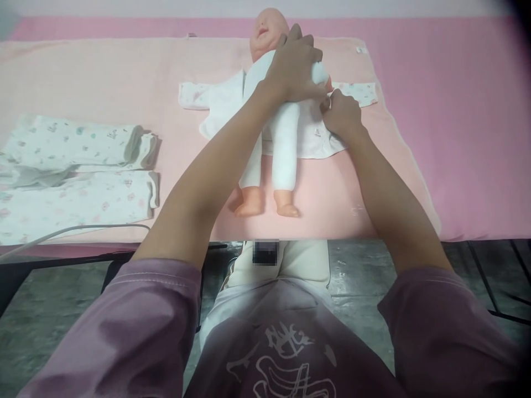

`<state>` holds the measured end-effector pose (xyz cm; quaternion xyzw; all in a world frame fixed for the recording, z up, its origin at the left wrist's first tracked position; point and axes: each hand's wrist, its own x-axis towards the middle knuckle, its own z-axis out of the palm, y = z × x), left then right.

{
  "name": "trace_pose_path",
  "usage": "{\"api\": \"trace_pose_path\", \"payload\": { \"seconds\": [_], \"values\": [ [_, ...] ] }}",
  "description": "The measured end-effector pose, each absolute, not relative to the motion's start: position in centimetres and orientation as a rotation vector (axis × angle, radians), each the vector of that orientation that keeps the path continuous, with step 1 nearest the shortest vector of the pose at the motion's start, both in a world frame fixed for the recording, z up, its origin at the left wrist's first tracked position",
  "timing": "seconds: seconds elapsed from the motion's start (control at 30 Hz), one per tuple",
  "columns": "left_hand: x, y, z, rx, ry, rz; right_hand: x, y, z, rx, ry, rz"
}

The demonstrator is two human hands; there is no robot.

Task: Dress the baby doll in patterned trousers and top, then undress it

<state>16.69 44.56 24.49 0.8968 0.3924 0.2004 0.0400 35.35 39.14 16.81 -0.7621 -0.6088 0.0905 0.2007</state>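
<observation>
A baby doll point(284, 146) in a white bodysuit lies on its back, head away from me. Spread beneath it is a small white patterned baby shirt point(226, 105), its sleeves out to both sides. My left hand point(296, 69) reaches across the doll's chest, its fingers bent around the doll's arm on the right, with the thumb by the doll's hand. Close beside it, my right hand point(343, 113) is closed in a pinch on the shirt near its right sleeve point(359, 93). The fingertips of both hands are partly hidden.
Folded patterned baby clothes point(78, 166) lie on the left. A peach blanket point(174, 182) is spread over a pink-covered table point(456, 110). A thin grey cable point(83, 227) crosses the table's front left edge.
</observation>
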Motion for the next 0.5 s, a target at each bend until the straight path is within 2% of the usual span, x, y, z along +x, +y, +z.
{"api": "trace_pose_path", "payload": {
  "seconds": [0.2,0.33,0.5],
  "values": [
    [15.4,44.1,24.7,2.772,1.203,0.494,38.4,40.5,16.3,-1.977,-1.473,0.304],
    [16.5,44.9,24.2,2.772,1.196,0.435,38.5,40.1,16.3,-1.707,-1.552,0.333],
    [20.1,46.1,23.5,2.663,1.359,0.394,37.6,39.3,17.1,-1.586,-1.6,0.27]
  ]
}}
